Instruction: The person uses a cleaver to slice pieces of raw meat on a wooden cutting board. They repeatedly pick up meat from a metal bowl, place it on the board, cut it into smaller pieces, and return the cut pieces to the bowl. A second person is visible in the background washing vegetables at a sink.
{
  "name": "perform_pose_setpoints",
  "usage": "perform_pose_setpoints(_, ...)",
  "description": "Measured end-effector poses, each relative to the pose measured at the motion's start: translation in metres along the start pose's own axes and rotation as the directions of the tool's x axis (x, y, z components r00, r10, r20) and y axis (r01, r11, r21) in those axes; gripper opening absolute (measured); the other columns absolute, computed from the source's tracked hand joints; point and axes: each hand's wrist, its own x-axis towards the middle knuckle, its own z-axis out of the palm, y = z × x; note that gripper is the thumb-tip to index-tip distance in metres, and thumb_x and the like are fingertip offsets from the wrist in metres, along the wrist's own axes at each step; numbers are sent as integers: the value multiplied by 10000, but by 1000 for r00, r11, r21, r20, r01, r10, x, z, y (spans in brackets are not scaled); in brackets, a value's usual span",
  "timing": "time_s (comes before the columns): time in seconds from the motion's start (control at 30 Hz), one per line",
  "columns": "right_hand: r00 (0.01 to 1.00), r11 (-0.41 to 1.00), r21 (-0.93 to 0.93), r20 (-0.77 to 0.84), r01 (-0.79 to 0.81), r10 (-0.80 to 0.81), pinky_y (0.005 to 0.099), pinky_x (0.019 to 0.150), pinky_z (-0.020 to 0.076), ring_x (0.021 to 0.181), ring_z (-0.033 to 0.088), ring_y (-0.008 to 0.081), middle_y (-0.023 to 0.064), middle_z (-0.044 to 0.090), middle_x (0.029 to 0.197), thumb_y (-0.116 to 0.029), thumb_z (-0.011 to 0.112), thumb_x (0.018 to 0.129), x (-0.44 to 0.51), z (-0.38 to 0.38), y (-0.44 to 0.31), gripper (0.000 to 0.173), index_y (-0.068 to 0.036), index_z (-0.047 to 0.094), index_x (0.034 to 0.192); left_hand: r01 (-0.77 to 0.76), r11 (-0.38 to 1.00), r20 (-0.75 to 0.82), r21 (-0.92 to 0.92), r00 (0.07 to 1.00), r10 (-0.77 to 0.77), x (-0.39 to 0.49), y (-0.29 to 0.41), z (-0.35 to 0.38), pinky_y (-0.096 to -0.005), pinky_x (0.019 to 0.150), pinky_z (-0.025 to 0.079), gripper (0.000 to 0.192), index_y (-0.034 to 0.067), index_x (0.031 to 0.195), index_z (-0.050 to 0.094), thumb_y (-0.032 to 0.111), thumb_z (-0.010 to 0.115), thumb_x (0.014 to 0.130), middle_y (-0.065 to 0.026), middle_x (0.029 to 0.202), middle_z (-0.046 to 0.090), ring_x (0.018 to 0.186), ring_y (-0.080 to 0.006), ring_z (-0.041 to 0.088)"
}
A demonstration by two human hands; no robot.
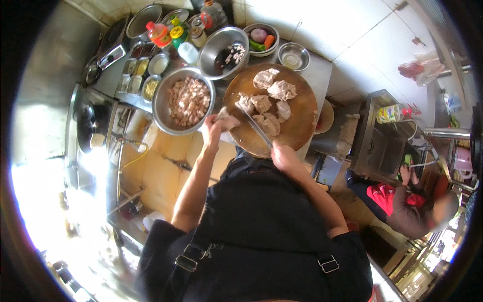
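On the round wooden chopping board [302,124] lie several pale, lumpy pieces of what looks like cooked meat [282,90]. My right hand [283,155] grips a knife [258,128] at the board's near side, its blade slanting up and left to the pieces. At the board's left edge my left hand [212,132] holds another pale meat piece [227,120], partly blurred. Just left of that hand stands a large steel bowl [158,113] of diced meat [188,100]. Behind it, a second steel bowl [205,56] contains dark liquid and small pale pieces.
A bowl of vegetables [277,45] and a small steel bowl [294,56] stand behind the board. Bottles [158,34] and seasoning containers [130,81] crowd the back left. At far right a person [403,207] works at a steel sink [385,151].
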Motion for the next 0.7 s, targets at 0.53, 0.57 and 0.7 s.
perform_pose_setpoints(0.53,793,873,167,-368,-458,486,638,715,465,861,630,561,345,641,835,-227,564,1036,-89,-55,64,233,0,540,990,-532,796,707,287,679,199,-28,104,222,-406,932,593,478,1,1328,629,156,746,892,-180,1198,728,1053,-284,722)
perform_pose_setpoints(0.57,792,871,162,-363,-464,490,642,719,466,859,630,563,347,644,838,-231,561,1037,-90,-53,65,234,-1,541,998,-612,726,721,314,651,237,-24,101,231,-408,914,591,485,12,1322,640,162,755,876,-187,1189,729,1040,-299,728)
perform_pose_setpoints(0.7,814,881,90,-349,-464,464,625,725,511,821,668,535,328,670,824,-210,537,1052,-91,-52,68,203,-10,542,1022,-672,669,661,316,662,353,-12,90,219,-419,913,578,394,42,1237,705,158,758,864,-196,1184,724,1021,-340,723)
